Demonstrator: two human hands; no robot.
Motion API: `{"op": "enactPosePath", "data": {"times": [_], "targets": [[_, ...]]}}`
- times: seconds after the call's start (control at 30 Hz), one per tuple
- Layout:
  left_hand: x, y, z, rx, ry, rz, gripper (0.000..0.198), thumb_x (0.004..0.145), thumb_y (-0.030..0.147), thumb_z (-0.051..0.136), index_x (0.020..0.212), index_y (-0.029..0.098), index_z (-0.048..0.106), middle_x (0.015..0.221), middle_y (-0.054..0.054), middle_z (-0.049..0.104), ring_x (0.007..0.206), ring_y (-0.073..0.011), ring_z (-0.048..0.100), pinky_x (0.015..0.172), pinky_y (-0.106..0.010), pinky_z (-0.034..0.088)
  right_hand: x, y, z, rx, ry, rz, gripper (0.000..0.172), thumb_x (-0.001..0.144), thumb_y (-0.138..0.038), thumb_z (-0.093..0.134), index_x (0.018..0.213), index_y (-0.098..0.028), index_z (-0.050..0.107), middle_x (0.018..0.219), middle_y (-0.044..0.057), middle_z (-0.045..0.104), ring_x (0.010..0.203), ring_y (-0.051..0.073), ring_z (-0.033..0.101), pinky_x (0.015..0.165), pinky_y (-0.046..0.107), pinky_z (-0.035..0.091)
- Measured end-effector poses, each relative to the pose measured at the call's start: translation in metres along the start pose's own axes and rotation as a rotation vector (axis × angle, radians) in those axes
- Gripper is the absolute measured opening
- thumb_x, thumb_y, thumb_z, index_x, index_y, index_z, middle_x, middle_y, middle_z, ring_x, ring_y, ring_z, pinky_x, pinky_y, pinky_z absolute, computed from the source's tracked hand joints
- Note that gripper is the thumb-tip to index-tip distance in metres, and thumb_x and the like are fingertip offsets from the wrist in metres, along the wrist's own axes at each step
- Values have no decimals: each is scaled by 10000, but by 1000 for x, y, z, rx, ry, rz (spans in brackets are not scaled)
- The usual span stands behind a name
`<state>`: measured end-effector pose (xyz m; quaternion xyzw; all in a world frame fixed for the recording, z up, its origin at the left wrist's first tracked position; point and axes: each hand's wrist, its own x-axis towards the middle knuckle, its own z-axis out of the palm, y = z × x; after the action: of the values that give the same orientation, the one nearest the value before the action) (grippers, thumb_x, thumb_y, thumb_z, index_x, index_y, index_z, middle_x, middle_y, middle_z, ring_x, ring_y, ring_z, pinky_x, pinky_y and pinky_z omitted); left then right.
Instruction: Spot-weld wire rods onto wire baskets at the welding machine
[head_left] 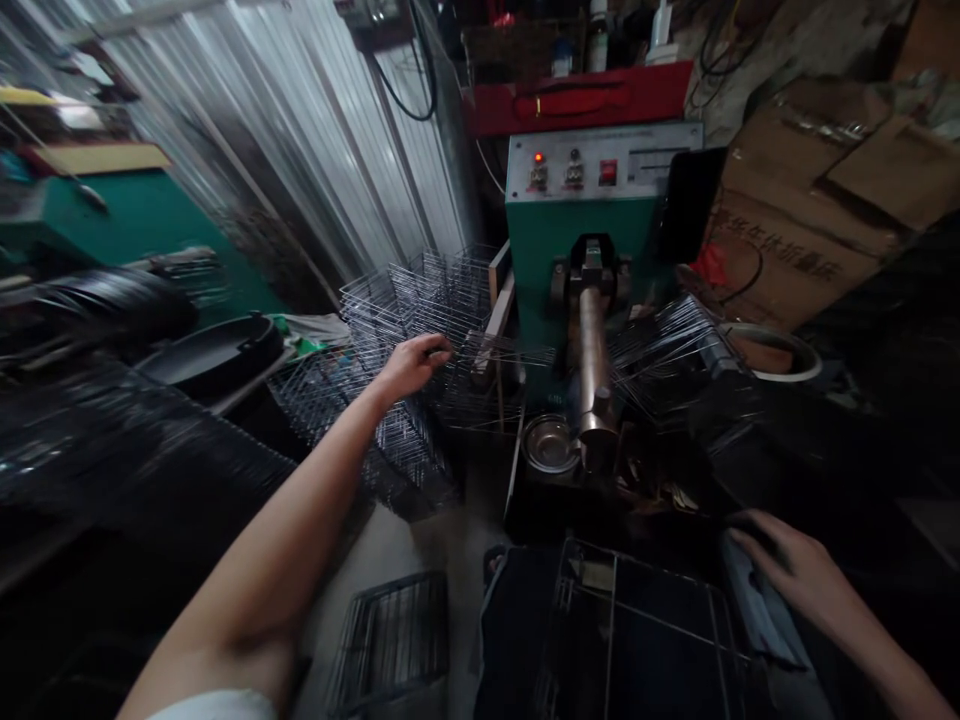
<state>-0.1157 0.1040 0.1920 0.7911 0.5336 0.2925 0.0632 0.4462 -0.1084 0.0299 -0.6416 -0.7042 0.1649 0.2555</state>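
Observation:
My left hand [414, 366] reaches forward with curled fingers among the thin wires of a stack of wire racks [409, 310]. Blur hides whether it grips a wire. Those racks stand beside a green machine with a control panel [592, 170], and a metal rod-like part [591, 360] projects from its front. My right hand [787, 572] lies palm down at the lower right on a grey cloth [757, 610], well apart from the machine. A flat wire rack [645, 640] lies to the left of that hand on dark material.
A round metal dish [550, 444] sits below the machine. Another wire rack [394, 640] lies on the concrete floor [382, 550]. Corrugated metal sheeting [277, 130] rises behind, cardboard boxes [817, 200] stand at the right, and a green bench [135, 215] stands at the left.

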Motion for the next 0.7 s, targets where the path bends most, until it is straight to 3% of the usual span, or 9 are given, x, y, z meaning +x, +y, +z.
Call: {"op": "enactPosePath", "data": {"times": [0.17,0.3,0.43,0.57,0.7], "targets": [[3,1,-5,-72,13,25,328,836,475,516,890,175,637,907,-48,673,885,-204,598,870,-306,464,3,0,-16,-15,29,-25,509,900,-669,501,1028,-225,713,1048,111,749,939,328,717,842,440,591],[-14,-2,-5,-83,-16,-25,371,823,522,534,905,176,638,891,-40,686,844,-200,604,844,-290,468,4,-1,-17,-21,52,-18,436,908,-618,522,1026,-240,705,1036,91,751,921,312,722,817,409,595],[-26,-15,3,-37,-16,-104,492,813,607,531,942,146,642,890,-42,690,828,-185,577,835,-286,462,13,-20,-28,-31,81,-68,327,950,-508,500,1001,-237,675,1002,67,747,911,277,716,801,374,572],[-25,-25,7,-70,-13,-106,557,824,643,514,1005,128,626,936,-48,671,876,-190,564,874,-303,462,34,-39,-49,-75,137,-134,254,971,-423,486,991,-227,646,977,65,730,892,254,699,789,348,541],[-34,-29,7,-122,-137,-89,591,771,703,554,977,155,632,1006,-70,649,960,-228,591,907,-323,483,77,-45,-70,-213,301,-167,240,974,-381,470,1011,-202,625,992,96,702,916,272,669,834,376,511]]}}
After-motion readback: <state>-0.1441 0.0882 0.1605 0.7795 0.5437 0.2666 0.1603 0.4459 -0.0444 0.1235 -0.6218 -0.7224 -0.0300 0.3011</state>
